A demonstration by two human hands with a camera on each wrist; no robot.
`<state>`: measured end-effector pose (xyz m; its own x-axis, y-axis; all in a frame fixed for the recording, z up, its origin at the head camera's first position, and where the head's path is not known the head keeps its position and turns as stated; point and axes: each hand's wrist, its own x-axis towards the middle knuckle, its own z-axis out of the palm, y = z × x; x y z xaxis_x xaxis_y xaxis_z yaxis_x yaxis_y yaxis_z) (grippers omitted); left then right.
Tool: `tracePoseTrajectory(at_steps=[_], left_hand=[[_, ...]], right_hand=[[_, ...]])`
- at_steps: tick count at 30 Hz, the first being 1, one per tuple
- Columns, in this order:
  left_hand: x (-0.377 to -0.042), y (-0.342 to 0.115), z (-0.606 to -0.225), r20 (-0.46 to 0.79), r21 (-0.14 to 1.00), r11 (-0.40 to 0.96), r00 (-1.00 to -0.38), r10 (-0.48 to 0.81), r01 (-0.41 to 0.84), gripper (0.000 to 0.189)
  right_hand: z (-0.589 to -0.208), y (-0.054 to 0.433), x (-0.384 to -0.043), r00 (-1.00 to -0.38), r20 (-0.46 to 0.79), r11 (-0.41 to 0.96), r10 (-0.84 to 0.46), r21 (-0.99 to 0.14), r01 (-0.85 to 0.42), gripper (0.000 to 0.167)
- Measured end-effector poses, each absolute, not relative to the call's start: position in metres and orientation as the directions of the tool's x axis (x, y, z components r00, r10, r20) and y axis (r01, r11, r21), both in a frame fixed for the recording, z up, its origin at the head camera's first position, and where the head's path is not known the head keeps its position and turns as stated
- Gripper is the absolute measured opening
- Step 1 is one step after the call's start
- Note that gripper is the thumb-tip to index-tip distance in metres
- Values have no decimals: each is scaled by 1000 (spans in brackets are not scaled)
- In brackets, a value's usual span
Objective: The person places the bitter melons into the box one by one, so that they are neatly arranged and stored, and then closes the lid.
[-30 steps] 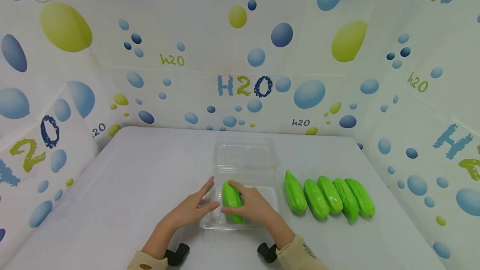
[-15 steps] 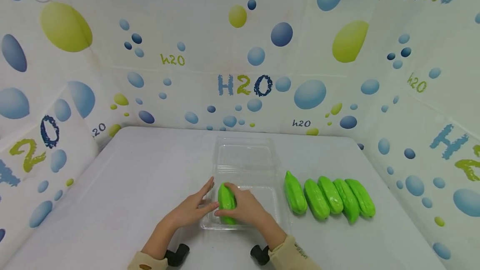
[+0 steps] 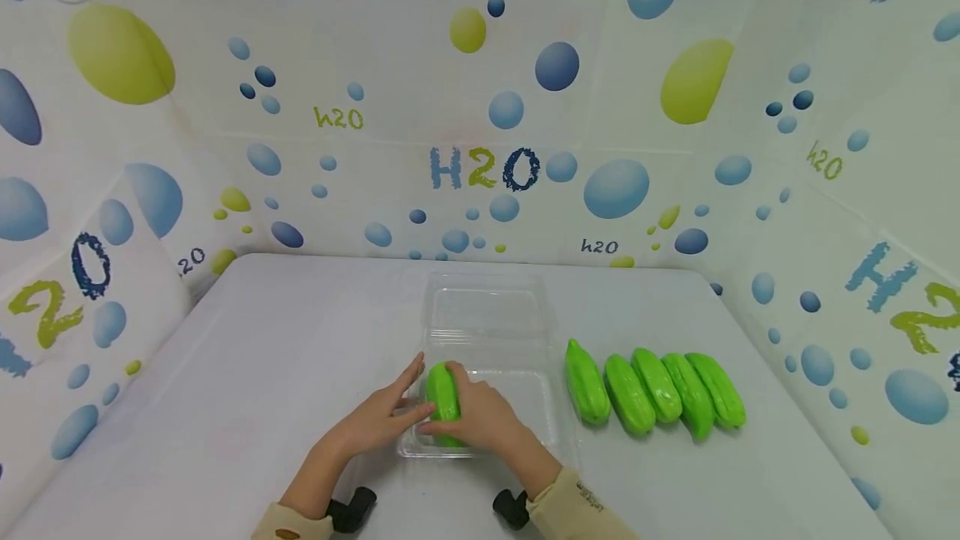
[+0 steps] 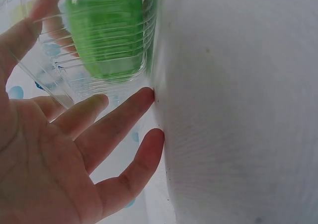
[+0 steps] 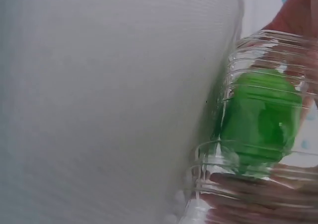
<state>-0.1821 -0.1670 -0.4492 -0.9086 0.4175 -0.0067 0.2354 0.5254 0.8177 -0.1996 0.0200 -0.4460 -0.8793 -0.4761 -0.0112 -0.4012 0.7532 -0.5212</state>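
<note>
A clear plastic clamshell box [image 3: 528, 398] lies on the white table with its lid [image 3: 487, 307] folded back, away from me. Inside its left part is a bright green, ridged, cucumber-shaped vegetable [image 3: 442, 394]. My right hand [image 3: 483, 417] holds it from the right, thumb at the near part and fingers at the far end. In the left wrist view, the green vegetable [image 4: 107, 33] shows through the box's ribbed wall. My left hand [image 3: 375, 419] is at the box's left side, fingers spread and extended, thumb at the rim; nothing is in its palm.
Right of the box, several more green vegetables [image 3: 630, 394] lie side by side in a row on the white table [image 3: 300, 332]. A white sheet [image 3: 375, 48] printed with blue and green drops hangs behind and at both sides.
My right hand has moved the green vegetable leftward inside the box, up to its left wall. My left hand has stayed at the box's left side. The head view has shifted slightly.
</note>
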Motion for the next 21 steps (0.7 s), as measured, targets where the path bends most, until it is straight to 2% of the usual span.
tracePoseTrajectory(at_steps=[7,21], left_hand=[[-183,-168,-449,-9,822,520,-907,421,233,77],[-183,-167,-449,-13,814,534,-913,408,227,78]], right_hand=[[-442,22,-199,-876,-45,769,-481,-500,-397,102],[-435,30,-198,-870,-62,740,-489,-558,-376,99]])
